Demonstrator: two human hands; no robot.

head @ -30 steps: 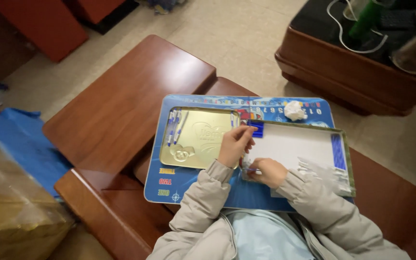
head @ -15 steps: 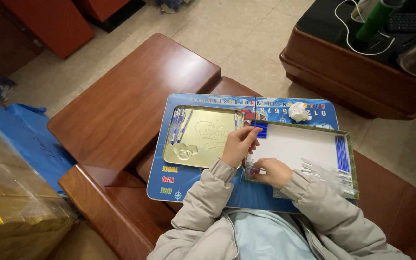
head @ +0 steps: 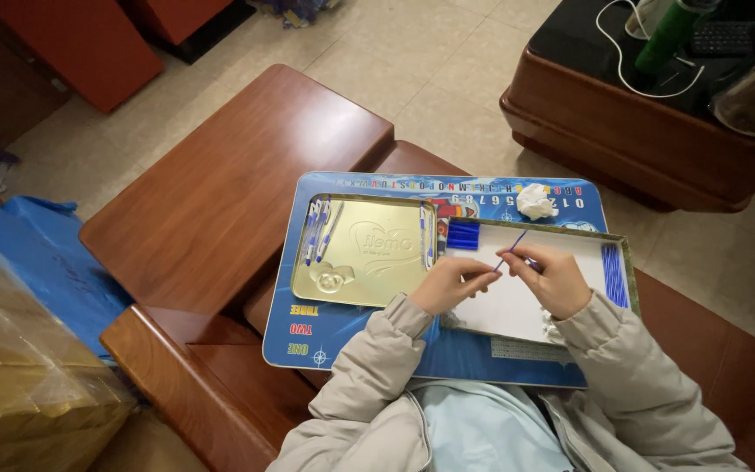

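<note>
Stick, thin and blue, is pinched at its low end between the left hand and right hand, both closed on it over the white tray, and it slants up and away toward the blue bundle.

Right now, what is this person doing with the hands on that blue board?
A person sits with a blue board on the lap. Both hands are over a white tray on it: the left hand and the right hand pinch a thin blue stick between them. A bundle of blue sticks lies at the tray's corner. A gold tin lid with pens lies beside it, and a crumpled tissue sits above.
</note>
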